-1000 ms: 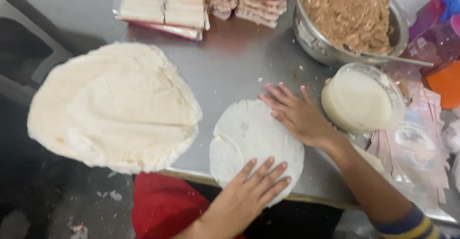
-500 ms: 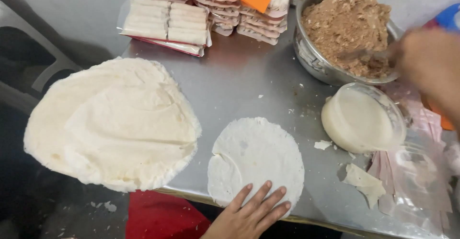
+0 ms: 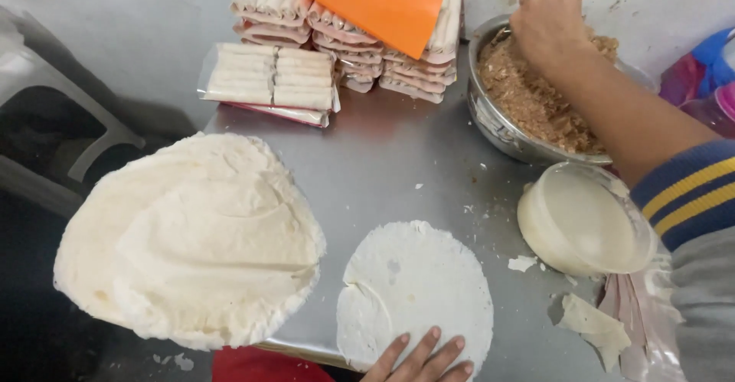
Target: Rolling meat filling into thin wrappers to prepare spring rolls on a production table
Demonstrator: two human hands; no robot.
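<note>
A thin round white wrapper (image 3: pixel 417 294) lies flat near the front edge of the steel table (image 3: pixel 390 160). My left hand (image 3: pixel 423 359) rests on its near edge, fingers spread and flat, holding nothing. My right hand (image 3: pixel 550 26) is closed and reaches into the metal bowl (image 3: pixel 494 122) of brown minced filling (image 3: pixel 528 95) at the back right; what it holds is hidden. A clear plastic cup of white paste (image 3: pixel 582 217) stands between the bowl and the wrapper.
A thick stack of round wrappers (image 3: pixel 191 236) overhangs the table's left front. Packs of finished rolls (image 3: pixel 276 79) are stacked at the back, with an orange plastic scraper (image 3: pixel 371 7) on top. Torn wrapper scraps (image 3: pixel 593 324) lie at the front right.
My right hand left the single wrapper and moved up and right into the bowl of filling. My left hand slid toward the wrapper's near edge. The view shifted downward.
</note>
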